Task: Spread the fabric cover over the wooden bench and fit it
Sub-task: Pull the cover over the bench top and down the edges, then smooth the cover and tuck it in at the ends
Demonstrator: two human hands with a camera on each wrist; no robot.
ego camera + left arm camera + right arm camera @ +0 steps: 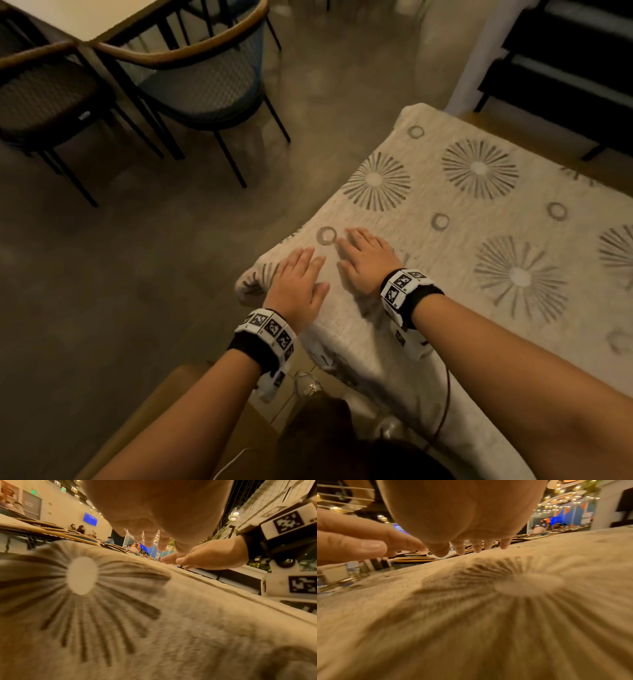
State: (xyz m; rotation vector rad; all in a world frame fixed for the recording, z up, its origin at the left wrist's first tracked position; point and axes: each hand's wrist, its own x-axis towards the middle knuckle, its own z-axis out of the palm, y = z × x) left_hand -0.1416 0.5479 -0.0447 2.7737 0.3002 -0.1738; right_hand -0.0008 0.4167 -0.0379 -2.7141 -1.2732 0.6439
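Observation:
A cream fabric cover point(445, 222) printed with grey sunbursts and rings lies spread over the bench and hides nearly all the wood; a strip of bare bench point(534, 137) shows along the far edge. Both hands lie flat, palms down, side by side on the cover near its left end. My left hand point(298, 284) has straight fingers close to the rumpled near-left corner point(250, 284). My right hand point(366, 260) rests just beside it with fingers spread. In the wrist views the cover point(171, 628) point(471, 615) fills the frame under each flat palm, the left hand point(154, 513) and right hand point(462, 513).
Two dark chairs point(205, 85) and a pale table point(85, 20) stand on the grey floor point(137, 274) to the left of the bench. A black-framed piece of furniture point(565, 68) sits beyond the far right. A cable point(445, 404) hangs near my body.

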